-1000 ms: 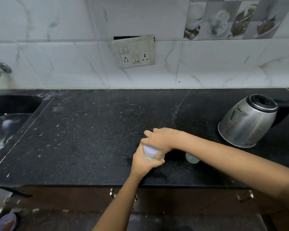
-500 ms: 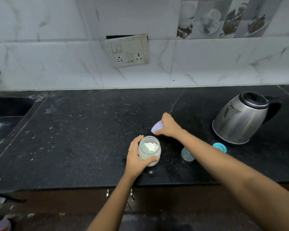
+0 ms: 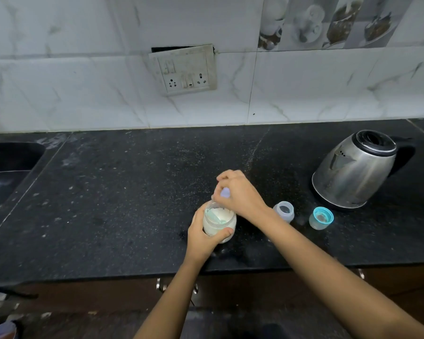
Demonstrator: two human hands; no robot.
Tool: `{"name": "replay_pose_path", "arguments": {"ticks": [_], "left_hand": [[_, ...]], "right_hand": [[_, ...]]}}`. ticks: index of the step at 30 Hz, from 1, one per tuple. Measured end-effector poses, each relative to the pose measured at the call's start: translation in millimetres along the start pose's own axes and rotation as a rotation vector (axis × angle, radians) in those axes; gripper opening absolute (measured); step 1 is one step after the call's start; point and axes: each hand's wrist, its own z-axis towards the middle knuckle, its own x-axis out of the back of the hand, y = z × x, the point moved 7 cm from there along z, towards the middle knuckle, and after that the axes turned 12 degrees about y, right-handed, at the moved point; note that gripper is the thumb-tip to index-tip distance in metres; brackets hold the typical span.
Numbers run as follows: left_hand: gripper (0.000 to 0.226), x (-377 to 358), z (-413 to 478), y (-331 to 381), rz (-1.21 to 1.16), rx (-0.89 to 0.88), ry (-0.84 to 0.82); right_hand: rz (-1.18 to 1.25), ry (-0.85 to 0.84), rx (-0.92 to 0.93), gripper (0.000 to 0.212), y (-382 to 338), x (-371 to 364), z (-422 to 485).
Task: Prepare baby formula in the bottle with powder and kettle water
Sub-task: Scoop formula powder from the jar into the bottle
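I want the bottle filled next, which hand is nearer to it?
Right. The right hand is above the jar, just left of the bottle; the left hand grips the jar, farther left.

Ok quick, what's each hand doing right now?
Left hand: closed around the powder jar, steadying it on the counter.
Right hand: closed on the jar's lavender lid, at the jar's open mouth.

Home kitchen: black stone counter (image 3: 108,204), sink (image 3: 8,167), kettle (image 3: 353,172), tiled backsplash (image 3: 71,81).
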Motion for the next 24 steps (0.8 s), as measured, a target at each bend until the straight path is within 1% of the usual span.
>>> {"name": "replay_pose_path", "arguments": {"ticks": [2, 3, 5, 8, 11, 13, 16, 20, 22, 24], "left_hand": [[0.073, -1, 1, 0, -0.004, -0.005, -0.013], [0.074, -1, 1, 0, -0.004, -0.004, -0.016], [0.075, 0, 0, -1, -0.009, 0.005, -0.008], [0.075, 0, 0, -2, 0.002, 0.007, -0.006], [0.076, 1, 0, -2, -0.001, 0.008, -0.004], [0.076, 1, 1, -2, 0.000, 0.003, -0.005], [0.073, 1, 0, 1, -0.001, -0.012, -0.006], [0.072, 1, 0, 1, -0.011, -0.011, -0.007], [0.073, 1, 0, 0, -0.011, -0.003, -0.006], [0.074, 2, 0, -1, -0.007, 0.002, 0.000]], "right_hand": [[-0.193, -0.172, 0.035, 0.018, -6, -17, -11], [-0.234, -0.210, 0.039, 0.022, -7, -23, -15], [-0.255, -0.227, 0.055, 0.024, -12, -31, -19], [-0.184, -0.177, 0.023, 0.018, -13, -35, -22], [-0.135, -0.069, -0.020, 0.010, -8, -25, -20], [-0.124, -0.043, -0.057, 0.007, -3, -16, -18], [-0.035, -0.009, -0.133, 0.003, 3, -1, -20], [-0.012, 0.039, -0.276, 0.011, 14, 11, -27], [-0.022, 0.058, -0.309, 0.019, 15, 14, -31], [-0.043, 0.068, -0.324, 0.018, 14, 17, -34]]}}
